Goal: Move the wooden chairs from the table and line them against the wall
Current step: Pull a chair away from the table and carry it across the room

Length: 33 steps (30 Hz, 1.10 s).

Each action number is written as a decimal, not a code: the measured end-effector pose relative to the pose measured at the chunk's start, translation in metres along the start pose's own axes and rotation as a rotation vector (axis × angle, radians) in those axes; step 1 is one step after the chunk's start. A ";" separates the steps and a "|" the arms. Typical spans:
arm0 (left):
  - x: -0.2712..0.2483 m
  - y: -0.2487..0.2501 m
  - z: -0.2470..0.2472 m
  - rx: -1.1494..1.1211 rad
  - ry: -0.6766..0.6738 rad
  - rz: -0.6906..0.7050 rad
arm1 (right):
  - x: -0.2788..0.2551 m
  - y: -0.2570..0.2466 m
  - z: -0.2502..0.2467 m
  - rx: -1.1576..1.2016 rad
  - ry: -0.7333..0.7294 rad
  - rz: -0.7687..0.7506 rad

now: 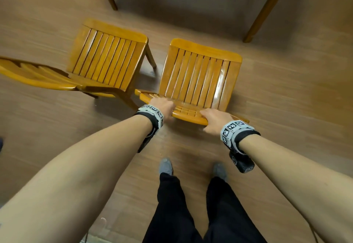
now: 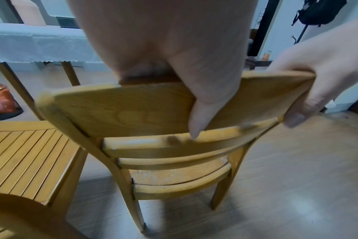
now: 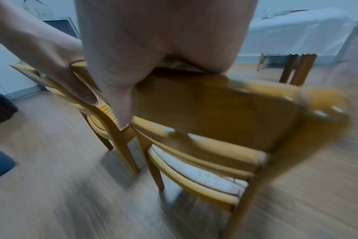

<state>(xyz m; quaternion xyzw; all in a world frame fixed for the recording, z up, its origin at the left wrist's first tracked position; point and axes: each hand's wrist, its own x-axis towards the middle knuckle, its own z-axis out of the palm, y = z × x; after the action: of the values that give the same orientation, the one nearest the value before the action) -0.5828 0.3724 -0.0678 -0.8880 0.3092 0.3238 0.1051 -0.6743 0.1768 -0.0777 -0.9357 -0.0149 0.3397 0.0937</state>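
head view: both hands grip the top rail of the right wooden chair (image 1: pixel 200 78), left hand (image 1: pixel 163 107) and right hand (image 1: pixel 216 120) side by side; a second chair (image 1: pixel 107 59) stands just beside it on the wooden floor (image 1: pixel 286 99).

left wrist view: fingers over the rail, thumb (image 2: pixel 204 105) behind it.

right wrist view: same clasp, blurred; cloth-covered tabletop (image 3: pixel 296 35) beyond.
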 end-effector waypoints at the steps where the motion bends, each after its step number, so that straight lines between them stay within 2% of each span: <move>1: -0.001 -0.010 0.001 -0.020 0.027 0.020 | 0.004 -0.010 -0.007 0.010 -0.012 -0.023; 6: -0.035 -0.109 0.002 -0.025 0.187 -0.035 | 0.034 -0.102 -0.054 0.119 0.015 -0.105; 12: -0.096 -0.249 0.014 -0.033 0.223 -0.189 | 0.085 -0.224 -0.086 0.130 0.069 -0.192; 16: -0.120 -0.316 0.019 -0.082 0.224 -0.280 | 0.124 -0.297 -0.101 0.102 0.040 -0.302; 20: -0.130 -0.375 0.037 -0.112 0.236 -0.339 | 0.158 -0.359 -0.111 0.097 0.011 -0.340; 26: -0.121 -0.481 0.067 -0.071 0.186 -0.296 | 0.209 -0.445 -0.099 0.060 -0.013 -0.282; 29: -0.109 -0.538 0.082 0.047 0.152 -0.203 | 0.232 -0.486 -0.085 0.087 -0.026 -0.184; 33: -0.097 -0.588 0.089 0.111 0.155 -0.035 | 0.249 -0.521 -0.071 0.068 0.051 0.019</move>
<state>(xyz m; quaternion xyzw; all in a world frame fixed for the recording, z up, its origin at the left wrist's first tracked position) -0.3233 0.9156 -0.0821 -0.9084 0.3183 0.2347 0.1355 -0.4188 0.6998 -0.0852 -0.9405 0.0078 0.3168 0.1226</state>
